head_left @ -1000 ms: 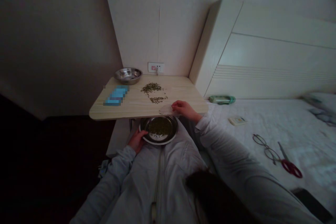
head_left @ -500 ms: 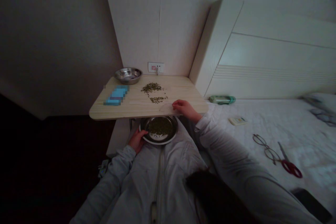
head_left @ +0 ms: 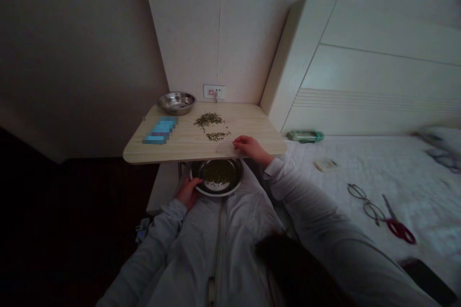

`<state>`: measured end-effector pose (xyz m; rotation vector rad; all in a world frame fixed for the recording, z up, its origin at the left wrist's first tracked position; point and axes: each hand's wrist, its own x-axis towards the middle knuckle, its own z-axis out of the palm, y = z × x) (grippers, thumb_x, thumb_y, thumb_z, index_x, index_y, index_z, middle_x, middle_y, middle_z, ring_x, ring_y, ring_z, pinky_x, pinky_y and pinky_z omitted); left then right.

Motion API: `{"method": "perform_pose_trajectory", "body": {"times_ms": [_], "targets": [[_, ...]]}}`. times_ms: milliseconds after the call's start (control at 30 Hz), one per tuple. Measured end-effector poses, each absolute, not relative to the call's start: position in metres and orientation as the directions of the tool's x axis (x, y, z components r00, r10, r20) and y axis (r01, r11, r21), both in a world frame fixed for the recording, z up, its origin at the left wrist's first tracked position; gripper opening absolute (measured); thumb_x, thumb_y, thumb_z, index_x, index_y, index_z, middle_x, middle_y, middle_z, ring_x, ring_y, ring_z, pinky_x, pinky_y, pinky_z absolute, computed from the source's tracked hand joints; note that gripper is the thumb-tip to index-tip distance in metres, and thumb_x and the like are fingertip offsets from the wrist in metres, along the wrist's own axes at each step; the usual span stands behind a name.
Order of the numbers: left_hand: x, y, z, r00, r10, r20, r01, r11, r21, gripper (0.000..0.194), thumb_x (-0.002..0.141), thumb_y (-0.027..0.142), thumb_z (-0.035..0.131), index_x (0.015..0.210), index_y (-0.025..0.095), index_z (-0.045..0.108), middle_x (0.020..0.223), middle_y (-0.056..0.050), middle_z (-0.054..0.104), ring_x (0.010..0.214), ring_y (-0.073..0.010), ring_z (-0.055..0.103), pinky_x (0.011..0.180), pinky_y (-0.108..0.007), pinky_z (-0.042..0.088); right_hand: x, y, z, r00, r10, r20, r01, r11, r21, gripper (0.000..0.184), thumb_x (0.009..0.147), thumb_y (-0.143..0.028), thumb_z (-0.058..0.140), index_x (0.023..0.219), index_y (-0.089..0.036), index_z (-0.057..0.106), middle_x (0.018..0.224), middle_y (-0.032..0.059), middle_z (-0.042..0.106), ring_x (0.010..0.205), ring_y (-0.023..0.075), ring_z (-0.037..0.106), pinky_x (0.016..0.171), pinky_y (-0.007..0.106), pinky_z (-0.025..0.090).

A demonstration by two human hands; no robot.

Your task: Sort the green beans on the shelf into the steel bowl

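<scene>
My left hand [head_left: 188, 192] is closed on the left rim of a steel bowl [head_left: 236, 187], its thumb over the edge. The bowl rests at my lap under the table's front edge, and small green beans [head_left: 217, 171] lie in it. My right hand [head_left: 250, 147] pinches a thin, clear plastic piece [head_left: 225, 147] close to the tabletop. Its outline is faint and looks rounded. Past it on the wooden table [head_left: 183, 146] lie a larger heap of green beans [head_left: 209, 119] and a smaller strip of beans [head_left: 218, 136], with a few strays between.
A second steel bowl [head_left: 177, 103] stands at the table's back left, behind a blurred blue phone-like screen [head_left: 161, 130]. On the bed to the right lie a green bottle [head_left: 305, 136], a small pale box [head_left: 326, 165], glasses [head_left: 366, 204], red-handled scissors [head_left: 400, 230] and a dark phone [head_left: 428, 279].
My right hand has shifted slightly left with the clear plastic piece. My left hand stays on the bowl's rim, and the bean piles look the same.
</scene>
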<state>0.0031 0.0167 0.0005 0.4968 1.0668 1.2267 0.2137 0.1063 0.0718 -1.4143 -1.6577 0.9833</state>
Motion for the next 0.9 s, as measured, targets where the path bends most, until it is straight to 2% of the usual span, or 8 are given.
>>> {"method": "perform_pose_trajectory", "body": {"times_ms": [267, 533, 900], "targets": [[0.0030, 0.0165, -0.0008, -0.031, 0.928, -0.371, -0.513, 0.303, 0.803, 0.051, 0.060, 0.003, 0.055, 0.108, 0.018, 0.057, 0.067, 0.002, 0.065, 0.062, -0.0148, 0.062, 0.054, -0.024, 0.050, 0.2123, 0.1069, 0.0702, -0.124, 0.991, 0.053, 0.423, 0.101, -0.900, 0.005, 0.068, -0.019, 0.055, 0.071, -0.016, 0.058, 0.059, -0.0028, 0.062, 0.054, 0.0087, 0.051, 0.057, 0.022, 0.039], [0.0028, 0.0165, -0.0004, -0.039, 0.921, -0.388, -0.507, 0.316, 0.802, 0.048, 0.061, 0.002, 0.054, 0.106, 0.018, 0.058, 0.066, 0.002, 0.065, 0.060, -0.0141, 0.061, 0.051, -0.023, 0.049, 0.2128, 0.1103, 0.0681, -0.109, 0.992, 0.064, 0.452, 0.106, -0.886, 0.004, 0.069, -0.018, 0.056, 0.070, -0.016, 0.059, 0.060, -0.0024, 0.062, 0.055, 0.0088, 0.052, 0.057, 0.022, 0.039], [0.0031, 0.0170, 0.0016, -0.032, 0.925, -0.379, -0.503, 0.312, 0.806, 0.049, 0.060, 0.003, 0.054, 0.107, 0.018, 0.058, 0.069, 0.001, 0.066, 0.064, -0.0156, 0.062, 0.054, -0.025, 0.051, 0.2128, 0.1083, 0.0680, -0.165, 0.983, 0.085, 0.480, 0.156, -0.863, 0.005, 0.069, -0.019, 0.056, 0.069, -0.016, 0.060, 0.059, -0.0025, 0.061, 0.056, 0.0090, 0.051, 0.057, 0.022, 0.038]]}}
